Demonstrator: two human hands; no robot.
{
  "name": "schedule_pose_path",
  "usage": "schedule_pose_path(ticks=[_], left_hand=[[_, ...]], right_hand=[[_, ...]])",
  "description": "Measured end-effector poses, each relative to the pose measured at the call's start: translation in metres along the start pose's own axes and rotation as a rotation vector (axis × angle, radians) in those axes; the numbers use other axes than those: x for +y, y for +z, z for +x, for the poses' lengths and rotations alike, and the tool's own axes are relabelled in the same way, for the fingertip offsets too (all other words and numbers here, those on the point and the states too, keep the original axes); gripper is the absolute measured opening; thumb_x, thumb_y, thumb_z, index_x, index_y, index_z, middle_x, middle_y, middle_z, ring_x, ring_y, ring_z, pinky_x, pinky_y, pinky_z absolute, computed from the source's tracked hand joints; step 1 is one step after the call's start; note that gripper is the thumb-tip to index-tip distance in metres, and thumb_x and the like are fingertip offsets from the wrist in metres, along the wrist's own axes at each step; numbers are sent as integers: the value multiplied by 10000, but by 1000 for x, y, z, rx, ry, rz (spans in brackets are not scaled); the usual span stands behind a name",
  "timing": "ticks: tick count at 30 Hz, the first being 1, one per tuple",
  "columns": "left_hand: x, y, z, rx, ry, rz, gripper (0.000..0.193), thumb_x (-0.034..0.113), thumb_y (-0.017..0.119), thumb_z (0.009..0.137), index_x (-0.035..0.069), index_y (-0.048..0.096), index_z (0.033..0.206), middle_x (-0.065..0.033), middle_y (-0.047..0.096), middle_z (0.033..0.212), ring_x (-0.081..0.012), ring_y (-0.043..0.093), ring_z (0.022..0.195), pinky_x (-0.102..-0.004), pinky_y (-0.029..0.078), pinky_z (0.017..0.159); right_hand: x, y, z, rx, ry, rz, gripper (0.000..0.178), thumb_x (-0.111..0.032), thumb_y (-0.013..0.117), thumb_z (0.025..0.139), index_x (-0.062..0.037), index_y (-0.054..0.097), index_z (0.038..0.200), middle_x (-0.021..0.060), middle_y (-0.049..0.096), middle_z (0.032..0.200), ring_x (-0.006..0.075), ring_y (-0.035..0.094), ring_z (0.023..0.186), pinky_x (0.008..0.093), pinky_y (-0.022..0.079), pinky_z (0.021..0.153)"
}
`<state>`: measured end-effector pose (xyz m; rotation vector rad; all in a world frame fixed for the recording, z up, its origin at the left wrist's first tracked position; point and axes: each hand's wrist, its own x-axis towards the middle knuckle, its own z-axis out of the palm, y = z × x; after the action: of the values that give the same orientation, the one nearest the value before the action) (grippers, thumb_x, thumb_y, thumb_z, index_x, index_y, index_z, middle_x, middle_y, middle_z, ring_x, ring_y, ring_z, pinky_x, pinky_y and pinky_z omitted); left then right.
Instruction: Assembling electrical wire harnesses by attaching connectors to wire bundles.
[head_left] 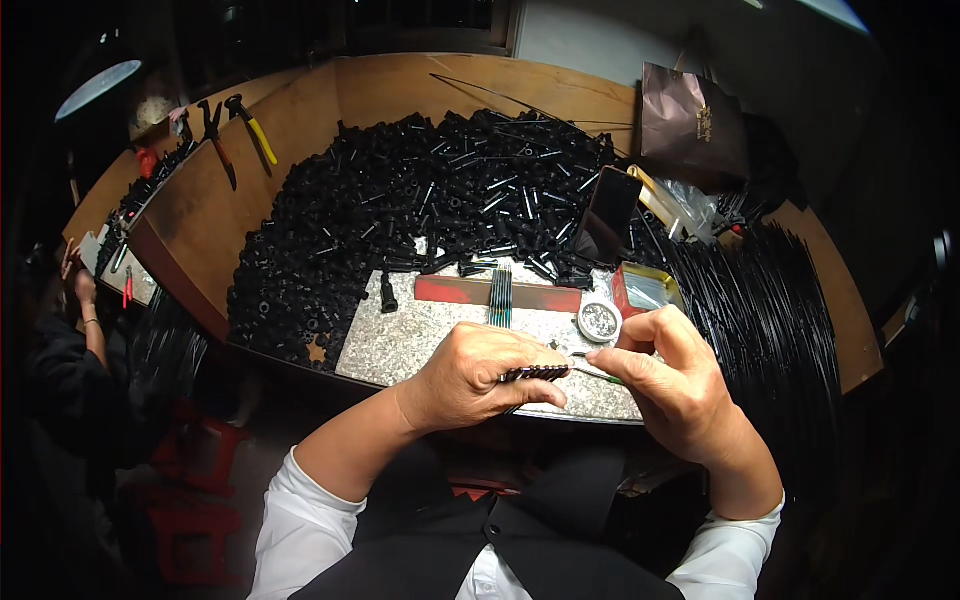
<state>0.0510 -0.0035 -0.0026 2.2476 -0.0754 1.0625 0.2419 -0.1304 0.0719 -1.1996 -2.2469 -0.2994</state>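
My left hand (478, 377) grips a short bundle of thin black rods (535, 373), whose ends stick out to the right between thumb and fingers. My right hand (668, 377) is pinched on a small slim metal tool (592, 372) with a green part, its tip meeting the ends of the bundle. Both hands hover over the near edge of a speckled stone slab (420, 335). On the slab lie a flat row of thin rods (500, 298) and a red bar (455, 291).
A large heap of small black tubes (400, 215) covers the wooden bench behind the slab. A round tin (599, 321), a red box (643, 290) and a dark phone (610, 213) are at right, beside long black rods (760, 320). Pliers (250, 125) lie far left. Another person (70, 350) sits at left.
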Motion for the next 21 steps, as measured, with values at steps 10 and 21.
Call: schedule_pose_path(ticks=[10,21], left_hand=[[-1,-2,-3,35,55,40,421,317,794,631,19,690,909,-83,714,897,-260,693,872,-351,552,792],[-7,5,-10,61,80,123,414,342,807,623,22,671,848,-83,687,770,-255,683,714,-333,540,628]], right_hand=[[-2,5,7,31,0,101,405,36,724,651,-60,668,1040,59,546,782,186,551,687,287,472,583],[-18,19,33,-54,61,380,401,-10,757,707,-15,636,1090,70,597,829,194,592,716,298,490,607]])
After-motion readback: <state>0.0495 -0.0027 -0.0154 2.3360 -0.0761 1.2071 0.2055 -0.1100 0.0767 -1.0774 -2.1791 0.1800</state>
